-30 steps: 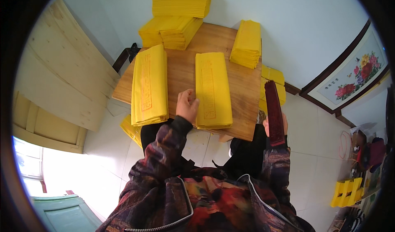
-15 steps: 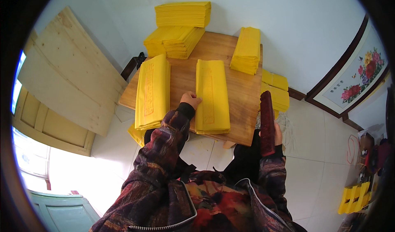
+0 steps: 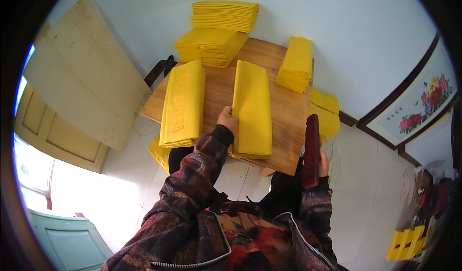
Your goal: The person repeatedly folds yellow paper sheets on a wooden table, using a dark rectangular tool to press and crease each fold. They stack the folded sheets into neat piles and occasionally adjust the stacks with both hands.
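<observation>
A stack of folded yellow paper sheets [image 3: 257,112] lies at the near middle of the wooden table, with a faint orange printed band along its left side. My left hand [image 3: 227,119] is at that stack's left edge, its fingers closed on the edge of the top sheet, which bulges up a little. Left of it lies another yellow stack [image 3: 185,102] with an orange printed band. Off the table's right edge, my right hand [image 3: 324,163] grips a long dark red carved block [image 3: 312,151], held upright. Most of the right fingers are hidden behind the block.
On the wooden table [image 3: 216,86], more yellow stacks [image 3: 224,17] are piled at the back left, and one stack [image 3: 294,64] stands at the back right. Yellow bundles [image 3: 325,112] sit beyond the right edge. Wooden boards [image 3: 82,74] lean at left; a framed flower picture [image 3: 414,98] leans at right.
The view has shifted slightly. The top sheet's left edge beside my left hand now looks a little raised. My right hand still holds the red block beside the table.
</observation>
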A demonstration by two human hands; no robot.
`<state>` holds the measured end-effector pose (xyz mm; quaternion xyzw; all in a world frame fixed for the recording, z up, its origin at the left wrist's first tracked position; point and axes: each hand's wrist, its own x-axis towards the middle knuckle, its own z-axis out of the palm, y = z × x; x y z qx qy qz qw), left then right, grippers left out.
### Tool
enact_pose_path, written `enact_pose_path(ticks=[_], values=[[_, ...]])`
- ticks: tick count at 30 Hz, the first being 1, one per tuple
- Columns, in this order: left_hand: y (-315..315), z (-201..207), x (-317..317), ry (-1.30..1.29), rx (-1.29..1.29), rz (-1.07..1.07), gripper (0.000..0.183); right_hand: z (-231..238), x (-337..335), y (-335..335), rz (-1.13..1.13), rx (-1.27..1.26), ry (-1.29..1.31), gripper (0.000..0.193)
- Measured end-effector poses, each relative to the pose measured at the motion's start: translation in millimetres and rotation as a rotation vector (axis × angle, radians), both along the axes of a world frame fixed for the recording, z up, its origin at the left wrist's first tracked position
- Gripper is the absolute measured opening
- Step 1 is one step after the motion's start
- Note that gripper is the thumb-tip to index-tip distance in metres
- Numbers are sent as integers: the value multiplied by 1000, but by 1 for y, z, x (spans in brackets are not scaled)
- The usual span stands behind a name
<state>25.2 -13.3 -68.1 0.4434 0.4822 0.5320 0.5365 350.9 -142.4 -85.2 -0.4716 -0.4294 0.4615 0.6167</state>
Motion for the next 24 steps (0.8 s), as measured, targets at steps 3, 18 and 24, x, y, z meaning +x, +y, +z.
enact_pose_path(ticks=[3,18,24], values=[[-20,22,4,-182,71,10,29,18,-12,-5,-20,-1,47,30],[-35,101,-203,-107,90,-18,30,92,-117,91,102,18,-279,26],[-10,50,-231,-69,-10,-16,30,104,-168,126,19,5,-1000,31]])
